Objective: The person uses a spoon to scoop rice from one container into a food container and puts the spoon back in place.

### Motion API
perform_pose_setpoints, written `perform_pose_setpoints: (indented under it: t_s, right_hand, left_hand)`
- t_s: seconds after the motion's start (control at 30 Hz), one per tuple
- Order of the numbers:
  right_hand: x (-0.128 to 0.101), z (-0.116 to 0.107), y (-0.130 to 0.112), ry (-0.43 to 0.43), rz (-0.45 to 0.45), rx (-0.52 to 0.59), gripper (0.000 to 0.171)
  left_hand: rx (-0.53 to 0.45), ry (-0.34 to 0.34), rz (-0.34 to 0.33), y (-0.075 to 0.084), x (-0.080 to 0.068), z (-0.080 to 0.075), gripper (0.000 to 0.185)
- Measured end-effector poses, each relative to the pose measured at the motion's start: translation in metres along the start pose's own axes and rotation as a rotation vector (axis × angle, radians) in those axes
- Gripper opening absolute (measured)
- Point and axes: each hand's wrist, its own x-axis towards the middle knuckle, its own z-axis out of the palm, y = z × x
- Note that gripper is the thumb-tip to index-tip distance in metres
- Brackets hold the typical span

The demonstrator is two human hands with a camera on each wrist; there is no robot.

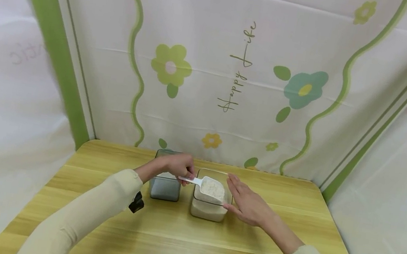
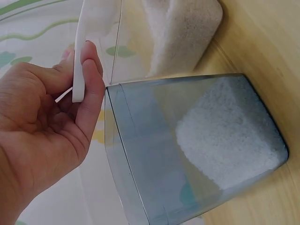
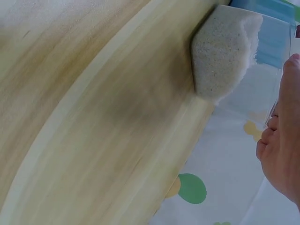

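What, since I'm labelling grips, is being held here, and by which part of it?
The left hand pinches a white scoop near the end of its handle; the right hand, extended beside the clear container, holds nothing.

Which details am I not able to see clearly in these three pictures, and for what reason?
- Head view: part of the blue-tinted container's rim, hidden by the left hand.
- Head view: single grains of the pale load, too small.
- Left wrist view: the scoop's far end, cut off by the top edge.
- Right wrist view: part of the right hand, cut off by the right edge.
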Motion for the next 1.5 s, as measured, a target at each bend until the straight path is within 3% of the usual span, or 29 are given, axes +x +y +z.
perform_pose_setpoints:
  t_s: [0.47, 0.9, 1.27, 1.5]
  right_hand:
    - [0.000, -0.003, 0.002, -0.033, -0.010, 0.001, 0.078]
    - [0.000, 0.000, 0.007, -0.017, -0.023, 0.011, 0.077]
    - [-0.002, 0.002, 0.007, 0.021, -0.035, -0.001, 0.078]
    - [-0.003, 0.001, 0.006, -0.001, -0.017, 0.009, 0.078]
  left_hand:
    - [-0.160, 0.074, -0.009, -0.010, -0.021, 0.002, 0.027]
    - [-0.266, 0.203, -0.030, -0.021, -0.056, -0.006, 0.023]
    - [-0.338, 0.249, -0.017, -0.039, -0.086, -0.015, 0.025]
    - [-0.381, 0.300, -0.057, -0.053, -0.109, -0.019, 0.025]
